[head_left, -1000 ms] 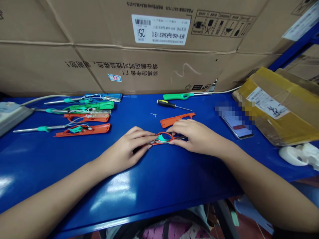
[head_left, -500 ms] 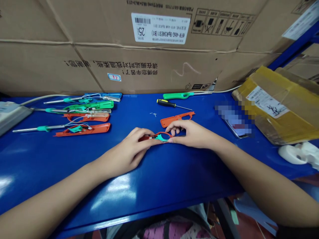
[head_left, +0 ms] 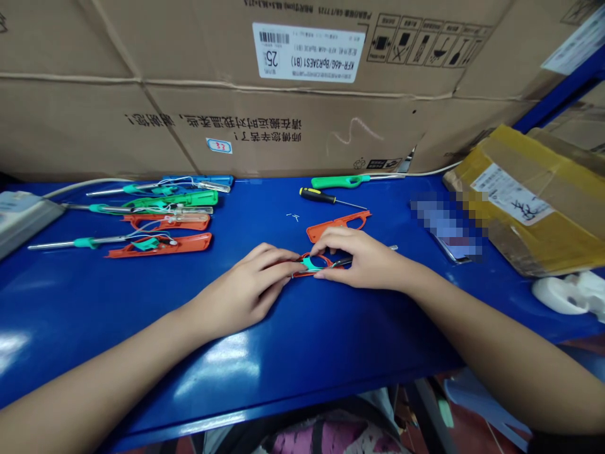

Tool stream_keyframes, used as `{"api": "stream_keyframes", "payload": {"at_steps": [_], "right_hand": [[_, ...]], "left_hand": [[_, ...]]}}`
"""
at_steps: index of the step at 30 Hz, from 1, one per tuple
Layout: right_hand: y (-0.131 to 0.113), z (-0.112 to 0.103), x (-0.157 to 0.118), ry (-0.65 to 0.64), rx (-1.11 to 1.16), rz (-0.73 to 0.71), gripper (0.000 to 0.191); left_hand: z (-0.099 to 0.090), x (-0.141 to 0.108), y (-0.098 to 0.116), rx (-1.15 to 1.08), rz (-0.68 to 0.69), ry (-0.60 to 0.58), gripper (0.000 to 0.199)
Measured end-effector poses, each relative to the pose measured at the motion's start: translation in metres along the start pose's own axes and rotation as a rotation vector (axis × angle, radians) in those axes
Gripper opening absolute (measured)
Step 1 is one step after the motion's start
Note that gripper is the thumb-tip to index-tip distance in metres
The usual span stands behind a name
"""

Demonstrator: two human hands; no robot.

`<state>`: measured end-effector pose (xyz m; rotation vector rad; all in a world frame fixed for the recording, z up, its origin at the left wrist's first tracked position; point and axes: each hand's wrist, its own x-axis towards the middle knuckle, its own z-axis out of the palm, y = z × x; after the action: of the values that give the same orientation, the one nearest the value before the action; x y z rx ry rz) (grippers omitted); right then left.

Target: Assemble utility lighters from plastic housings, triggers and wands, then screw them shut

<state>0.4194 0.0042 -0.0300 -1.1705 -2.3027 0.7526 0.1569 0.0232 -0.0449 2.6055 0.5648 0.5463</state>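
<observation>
Between my hands, low over the blue table (head_left: pixel 302 340), is an orange lighter shell (head_left: pixel 326 257) with a teal trigger piece (head_left: pixel 310 263) inside its ring. My left hand (head_left: pixel 262 280) has its fingers pressed on the shell's left part, which they hide. With thumb and fingers, my right hand (head_left: pixel 352 258) grips the ring's right part. A dark piece lies under that hand, and a clear tip shows past its far side. Just behind rests another orange shell half (head_left: pixel 331 227).
At the left lie several opened lighters (head_left: pixel 161 244) with metal tubes. A screwdriver (head_left: pixel 317 195), small white bits (head_left: pixel 293 217) and a green lighter (head_left: pixel 338 182) are behind. To the right are a phone (head_left: pixel 447 233) and a taped box (head_left: pixel 534 195); cardboard (head_left: pixel 189 139) stands behind.
The fingers of my left hand have flattened over the shell. My right fingers have shifted on the ring, and a clear tip now shows beyond my right hand.
</observation>
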Motion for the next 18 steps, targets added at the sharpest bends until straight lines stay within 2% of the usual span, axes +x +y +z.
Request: {"api": "stream_keyframes", "payload": {"at_steps": [11, 14, 18], "right_hand": [[-0.0047, -0.0010, 0.0025, -0.001, 0.122, 0.187, 0.019], [-0.0015, -0.0001, 0.0024, 0.014, 0.152, 0.196, 0.019], [0.0026, -0.0001, 0.0024, 0.011, 0.164, 0.172, 0.019]], "left_hand": [[-0.0012, -0.0016, 0.0009, 0.076, 0.053, -0.020, 0.049], [-0.0012, -0.0017, 0.0002, 0.124, 0.098, -0.030, 0.053], [-0.0009, -0.0016, -0.0010, 0.109, 0.085, -0.043, 0.052]]}}
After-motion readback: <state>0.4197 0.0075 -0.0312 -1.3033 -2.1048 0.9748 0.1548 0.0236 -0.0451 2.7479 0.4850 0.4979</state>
